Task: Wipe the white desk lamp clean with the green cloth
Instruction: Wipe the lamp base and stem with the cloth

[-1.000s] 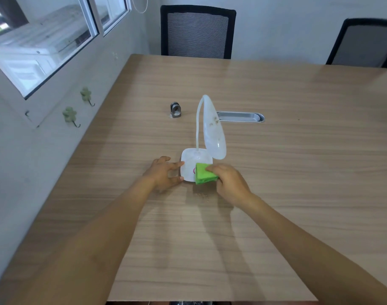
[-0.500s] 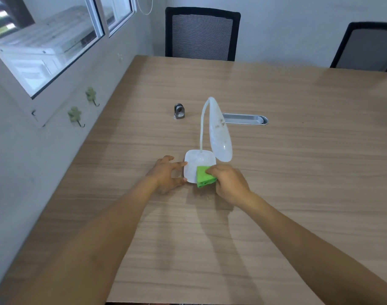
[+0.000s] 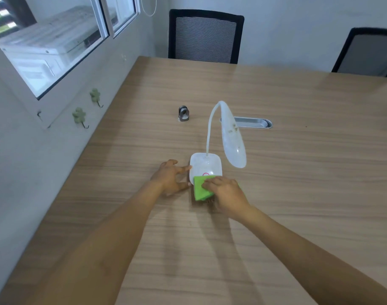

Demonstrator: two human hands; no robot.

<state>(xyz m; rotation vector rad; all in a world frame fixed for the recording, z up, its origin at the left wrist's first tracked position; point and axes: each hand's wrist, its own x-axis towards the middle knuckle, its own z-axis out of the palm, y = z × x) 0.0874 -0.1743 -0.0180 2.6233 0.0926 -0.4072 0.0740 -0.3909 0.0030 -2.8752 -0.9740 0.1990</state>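
Note:
The white desk lamp (image 3: 207, 165) stands on the wooden table (image 3: 298, 172), its thin neck arching up to a long head (image 3: 233, 137) that carries a few brown specks. My right hand (image 3: 226, 193) presses the folded green cloth (image 3: 200, 189) on the near edge of the lamp's square base, partly over the table. My left hand (image 3: 171, 177) rests against the base's left side, with its fingers spread and touching the rim. A pink ring mark shows on the base just above the cloth.
A small metal object (image 3: 183, 113) stands behind the lamp to the left. A metal cable slot (image 3: 252, 123) is set into the table behind the lamp head. Two black chairs (image 3: 204, 36) stand at the far edge. The wall with hooks runs along the left.
The green cloth under my right hand has slid left and toward me, off the base's near edge, uncovering the pink ring. My left hand stays against the base.

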